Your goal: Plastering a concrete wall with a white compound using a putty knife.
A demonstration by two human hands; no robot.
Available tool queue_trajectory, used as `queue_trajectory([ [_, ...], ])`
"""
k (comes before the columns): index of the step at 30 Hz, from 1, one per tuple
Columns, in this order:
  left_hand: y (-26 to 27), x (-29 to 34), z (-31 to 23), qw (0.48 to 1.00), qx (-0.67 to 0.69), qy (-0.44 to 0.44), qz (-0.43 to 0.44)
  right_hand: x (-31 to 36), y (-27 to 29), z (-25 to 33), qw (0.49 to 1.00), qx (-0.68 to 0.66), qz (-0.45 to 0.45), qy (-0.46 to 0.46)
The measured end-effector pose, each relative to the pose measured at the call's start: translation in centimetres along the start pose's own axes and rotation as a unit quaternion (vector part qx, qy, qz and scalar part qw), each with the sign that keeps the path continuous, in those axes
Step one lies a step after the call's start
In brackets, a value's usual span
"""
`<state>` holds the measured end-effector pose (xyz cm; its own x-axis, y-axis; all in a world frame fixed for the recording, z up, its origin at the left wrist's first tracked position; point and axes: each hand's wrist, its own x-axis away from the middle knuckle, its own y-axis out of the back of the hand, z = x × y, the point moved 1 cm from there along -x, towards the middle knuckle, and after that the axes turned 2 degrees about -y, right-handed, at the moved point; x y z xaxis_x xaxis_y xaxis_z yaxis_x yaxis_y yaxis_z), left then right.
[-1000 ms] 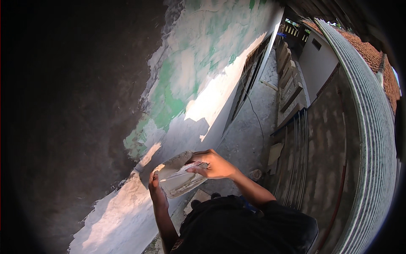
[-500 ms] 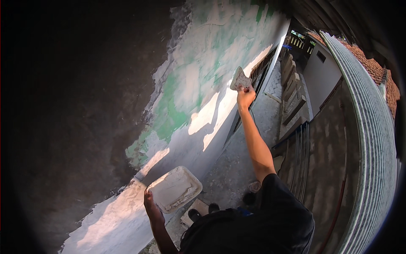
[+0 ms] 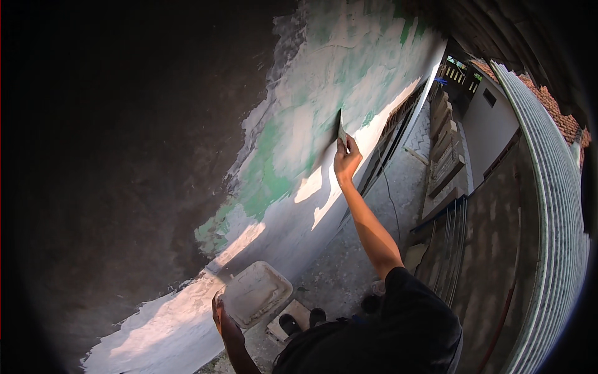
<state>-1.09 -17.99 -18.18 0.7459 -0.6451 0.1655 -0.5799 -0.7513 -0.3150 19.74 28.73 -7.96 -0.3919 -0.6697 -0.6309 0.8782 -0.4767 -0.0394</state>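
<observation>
We are pinching the scraper (image 3: 342,126) in right hand (image 3: 347,163), gripping the tray (image 3: 254,293) in left hand (image 3: 226,319) — even pressure seems best

A black short-sleeved shirt (image 3: 389,327) and dark footwear (image 3: 288,324) are worn, the hands (image 3: 347,164) bare.

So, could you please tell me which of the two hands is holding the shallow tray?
The left hand, gripping the pale tray at its edge; the right hand instead holds a thin blade up by the patchy wall.
</observation>
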Motion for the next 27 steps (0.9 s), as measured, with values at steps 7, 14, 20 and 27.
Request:
queue_trajectory([
  [7, -2.5, -2.8, 1.6, 0.999, -0.007, 0.017, 0.041, 6.9, 2.0, 4.6, 0.975, -0.113, 0.167, -0.089],
  [14, -4.3, -2.2, 1.6, 0.999, 0.003, 0.045, 0.016, 10.1, 4.6, 7.5, 0.954, -0.153, 0.230, -0.113],
  [20, -3.3, -0.4, -0.7, 0.998, 0.034, 0.019, 0.056, 9.9, 5.7, 5.4, 0.966, -0.161, 0.157, -0.130],
  [27, 0.3, 0.9, -0.2, 0.999, 0.042, 0.008, -0.025, 11.4, 3.4, 6.0, 0.979, -0.122, 0.137, -0.086],
])
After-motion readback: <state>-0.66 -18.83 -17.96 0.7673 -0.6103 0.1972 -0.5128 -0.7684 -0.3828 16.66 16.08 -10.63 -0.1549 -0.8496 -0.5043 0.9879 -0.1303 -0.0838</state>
